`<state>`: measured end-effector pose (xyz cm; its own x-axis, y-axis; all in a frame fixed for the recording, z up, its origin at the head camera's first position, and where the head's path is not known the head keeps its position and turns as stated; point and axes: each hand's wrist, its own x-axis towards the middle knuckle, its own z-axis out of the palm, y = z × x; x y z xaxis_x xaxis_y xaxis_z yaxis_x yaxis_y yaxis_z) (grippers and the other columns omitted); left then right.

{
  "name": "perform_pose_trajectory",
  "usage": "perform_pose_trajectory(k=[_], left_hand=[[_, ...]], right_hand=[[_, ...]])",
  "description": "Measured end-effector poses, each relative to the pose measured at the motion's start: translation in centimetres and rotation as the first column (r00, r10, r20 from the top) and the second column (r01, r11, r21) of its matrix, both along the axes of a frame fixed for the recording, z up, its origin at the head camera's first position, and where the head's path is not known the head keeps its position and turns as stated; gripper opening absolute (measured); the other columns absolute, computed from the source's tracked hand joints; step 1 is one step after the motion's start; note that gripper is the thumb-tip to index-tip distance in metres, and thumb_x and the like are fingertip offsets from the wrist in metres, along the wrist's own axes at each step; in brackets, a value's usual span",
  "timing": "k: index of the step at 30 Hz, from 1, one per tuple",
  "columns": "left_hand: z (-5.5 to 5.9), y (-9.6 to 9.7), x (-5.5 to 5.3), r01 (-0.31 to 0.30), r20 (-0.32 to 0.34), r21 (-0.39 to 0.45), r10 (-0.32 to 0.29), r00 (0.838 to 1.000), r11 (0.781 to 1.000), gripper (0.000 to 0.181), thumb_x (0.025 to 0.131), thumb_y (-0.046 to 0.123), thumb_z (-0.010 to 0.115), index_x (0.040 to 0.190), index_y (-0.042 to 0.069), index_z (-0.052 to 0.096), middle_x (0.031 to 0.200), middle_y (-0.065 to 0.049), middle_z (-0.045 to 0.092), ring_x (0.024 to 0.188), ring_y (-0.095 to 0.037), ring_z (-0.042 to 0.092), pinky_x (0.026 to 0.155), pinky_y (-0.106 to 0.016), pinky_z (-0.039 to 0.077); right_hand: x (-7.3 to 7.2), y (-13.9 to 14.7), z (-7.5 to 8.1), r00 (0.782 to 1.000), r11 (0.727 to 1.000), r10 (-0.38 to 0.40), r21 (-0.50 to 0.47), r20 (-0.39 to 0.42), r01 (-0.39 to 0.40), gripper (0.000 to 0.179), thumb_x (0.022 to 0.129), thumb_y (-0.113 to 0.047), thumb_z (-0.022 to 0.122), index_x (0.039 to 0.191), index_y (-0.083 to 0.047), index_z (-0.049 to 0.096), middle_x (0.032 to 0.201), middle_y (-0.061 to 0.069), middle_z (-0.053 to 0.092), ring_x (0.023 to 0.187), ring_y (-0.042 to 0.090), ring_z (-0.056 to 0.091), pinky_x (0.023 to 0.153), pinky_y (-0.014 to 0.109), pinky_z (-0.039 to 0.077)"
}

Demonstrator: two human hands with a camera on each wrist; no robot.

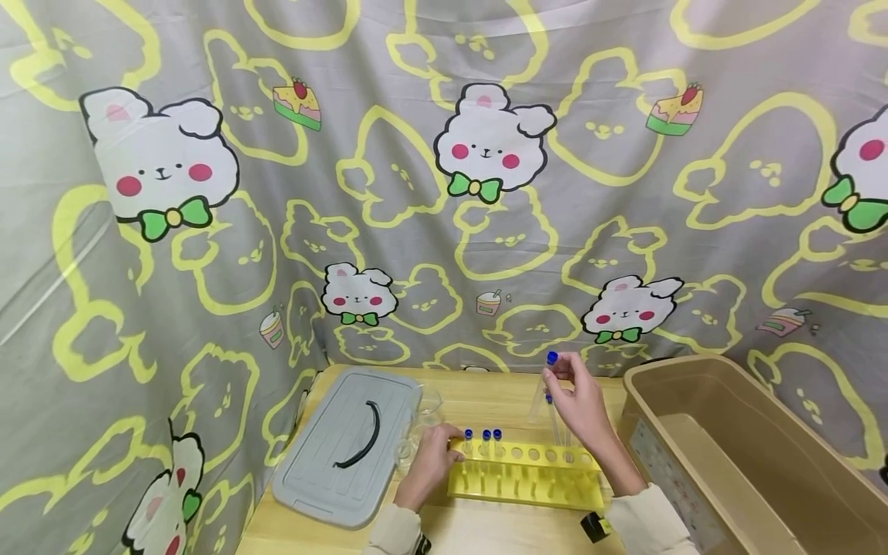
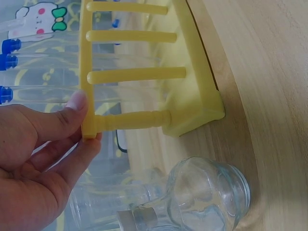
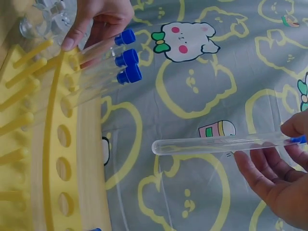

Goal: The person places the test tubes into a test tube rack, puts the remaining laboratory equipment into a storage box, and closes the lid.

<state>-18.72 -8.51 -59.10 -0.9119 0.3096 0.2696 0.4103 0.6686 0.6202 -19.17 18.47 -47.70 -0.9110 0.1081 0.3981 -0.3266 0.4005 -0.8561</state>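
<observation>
Three tubes (image 1: 486,442) racked — right hand (image 1: 577,397) pinches another tube (image 3: 216,144)! Left hand (image 1: 433,456) grips the rack's (image 2: 195,101) nine o'clock end (vacant holes (image 3: 64,169) left).

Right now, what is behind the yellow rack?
In the head view: wooden tabletop, at least one blue-capped tube and the patterned curtain. The yellow rack and right hand cover parts; what they hide cannot be seen.

Lab-like corner: test-tube rack (image 1: 523,464), glass flask (image 2: 204,192), cartoon-print curtain (image 1: 409,231).
</observation>
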Motion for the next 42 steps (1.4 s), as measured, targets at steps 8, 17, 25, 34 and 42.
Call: perform_pose_trajectory(k=[8,17,25,34,42], left_hand=[[-0.1,-0.2,0.1,-0.001,0.006,0.013,0.001,1.000,1.000,0.028,0.072,-0.008,0.087,0.097,0.001,0.078,0.099,-0.015,0.076,0.085,-0.026,0.070,0.071,-0.028,0.059],[0.1,0.1,0.0,-0.012,0.038,0.008,0.012,0.999,1.000,0.027,0.072,-0.008,0.087,0.095,0.002,0.076,0.100,-0.013,0.075,0.079,-0.021,0.066,0.066,-0.026,0.056],[0.2,0.1,-0.1,-0.004,0.046,0.006,0.004,0.999,1.000,0.027,0.075,-0.008,0.085,0.098,0.001,0.074,0.101,-0.013,0.073,0.077,-0.019,0.063,0.065,-0.025,0.055],[0.2,0.1,-0.1,-0.007,0.012,-0.031,0.007,1.000,0.999,0.027,0.073,-0.007,0.086,0.096,0.002,0.075,0.101,-0.013,0.074,0.089,-0.028,0.070,0.074,-0.032,0.059],[0.2,0.3,0.1,-0.016,0.003,-0.050,0.016,1.000,0.999,0.027,0.073,-0.007,0.086,0.096,0.002,0.077,0.098,-0.012,0.075,0.094,-0.030,0.071,0.080,-0.037,0.060]], right_hand=[[1.3,0.0,-0.1,0.994,1.000,-0.020,0.004,-0.106,0.021,0.019,0.096,-0.002,0.070,0.114,-0.001,0.063,0.102,0.010,0.069,0.098,0.018,0.068,0.071,0.017,0.058],[2.0,-0.2,-0.4,0.987,1.000,-0.011,-0.008,-0.162,0.010,0.020,0.091,0.004,0.073,0.109,-0.002,0.066,0.099,0.009,0.069,0.096,0.020,0.070,0.074,0.018,0.058],[2.7,-1.0,-0.5,0.984,1.000,0.008,0.004,-0.178,-0.007,0.028,0.088,0.015,0.071,0.113,0.005,0.064,0.097,0.016,0.069,0.091,0.032,0.070,0.074,0.021,0.060],[2.7,-1.4,-2.8,0.983,0.998,0.057,0.012,-0.177,-0.056,0.025,0.092,0.006,0.071,0.115,-0.001,0.065,0.100,0.011,0.070,0.095,0.022,0.070,0.075,0.020,0.059],[2.9,-1.7,-4.6,0.986,0.997,0.074,-0.024,-0.147,-0.079,0.023,0.093,0.004,0.071,0.113,-0.005,0.066,0.101,0.006,0.070,0.094,0.024,0.071,0.073,0.024,0.061]])
